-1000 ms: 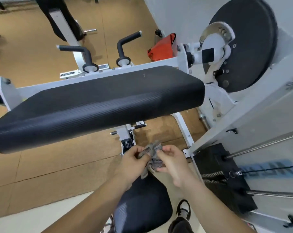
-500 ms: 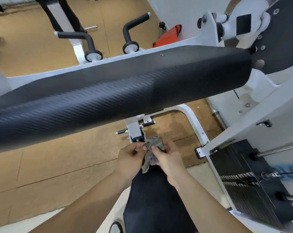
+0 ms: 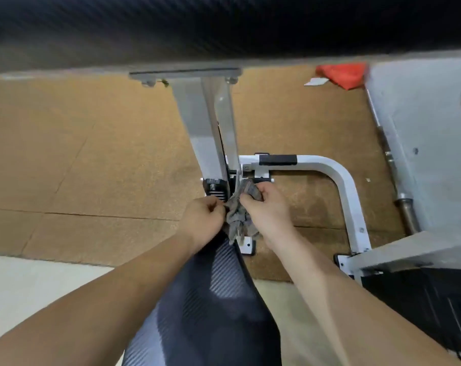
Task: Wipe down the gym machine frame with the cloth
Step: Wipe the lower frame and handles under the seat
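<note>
Head camera looks down beneath the long black pad to where both hands meet over the front tip of the dark seat. The left hand pinches one edge of the crumpled grey cloth, fingers curled tight; the right hand grips the other side. The cloth hangs bunched between them at the foot of the white upright post of the machine frame, near the curved base tube; whether it touches the metal I can't tell. A red bag lies well apart on the cork floor
</note>
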The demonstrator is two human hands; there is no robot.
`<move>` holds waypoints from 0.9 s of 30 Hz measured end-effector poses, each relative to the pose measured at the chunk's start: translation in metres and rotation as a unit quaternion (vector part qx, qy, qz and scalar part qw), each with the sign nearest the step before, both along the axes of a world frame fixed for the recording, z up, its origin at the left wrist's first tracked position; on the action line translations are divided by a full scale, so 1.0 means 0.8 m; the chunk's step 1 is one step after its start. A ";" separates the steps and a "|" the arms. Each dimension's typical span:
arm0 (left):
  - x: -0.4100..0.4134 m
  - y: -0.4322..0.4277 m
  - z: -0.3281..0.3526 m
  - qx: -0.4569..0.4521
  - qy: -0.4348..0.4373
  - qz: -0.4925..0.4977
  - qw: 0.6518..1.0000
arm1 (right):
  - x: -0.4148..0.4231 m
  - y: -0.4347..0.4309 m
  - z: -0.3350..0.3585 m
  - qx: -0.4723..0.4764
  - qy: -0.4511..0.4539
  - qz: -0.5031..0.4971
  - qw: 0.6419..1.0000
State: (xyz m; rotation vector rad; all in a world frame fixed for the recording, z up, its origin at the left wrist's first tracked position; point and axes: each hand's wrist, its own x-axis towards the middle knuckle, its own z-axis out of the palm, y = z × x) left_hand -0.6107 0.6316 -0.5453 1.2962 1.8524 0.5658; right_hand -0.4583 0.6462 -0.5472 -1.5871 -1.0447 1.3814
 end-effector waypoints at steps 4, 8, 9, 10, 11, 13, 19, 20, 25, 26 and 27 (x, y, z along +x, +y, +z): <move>-0.014 0.004 -0.050 0.025 0.004 0.034 0.999 | -0.016 0.022 -0.051 0.003 0.042 -0.009 0.999; -0.015 0.015 -0.085 0.084 0.048 0.068 0.993 | -0.032 0.056 -0.082 0.087 0.024 -0.042 0.995; -0.014 0.018 -0.091 0.101 0.058 0.075 0.990 | -0.036 0.063 -0.088 0.104 0.028 -0.053 0.993; -0.014 0.020 -0.096 0.125 0.059 0.085 0.987 | -0.040 0.070 -0.092 0.124 0.031 -0.063 0.990; -0.015 0.021 -0.101 0.152 0.055 0.096 0.982 | -0.044 0.077 -0.093 0.150 0.035 -0.072 0.985; -0.016 0.020 -0.106 0.193 0.043 0.105 0.975 | -0.047 0.090 -0.083 0.213 0.044 -0.091 0.972; -0.016 0.014 -0.109 0.229 0.029 0.102 0.968 | -0.064 0.094 -0.024 0.358 0.083 -0.033 0.929; -0.015 0.013 -0.109 0.234 0.023 0.106 0.966 | -0.068 0.086 -0.028 0.346 0.100 -0.004 0.933; -0.017 0.014 -0.107 0.284 -0.020 0.149 0.947 | -0.062 0.061 -0.072 0.304 0.027 0.037 0.952; -0.018 0.014 -0.108 0.289 -0.028 0.152 0.945 | -0.060 0.057 -0.068 0.307 0.020 0.039 0.951; -0.019 0.014 -0.111 0.286 -0.030 0.149 0.946 | -0.058 0.054 -0.059 0.319 0.017 0.037 0.947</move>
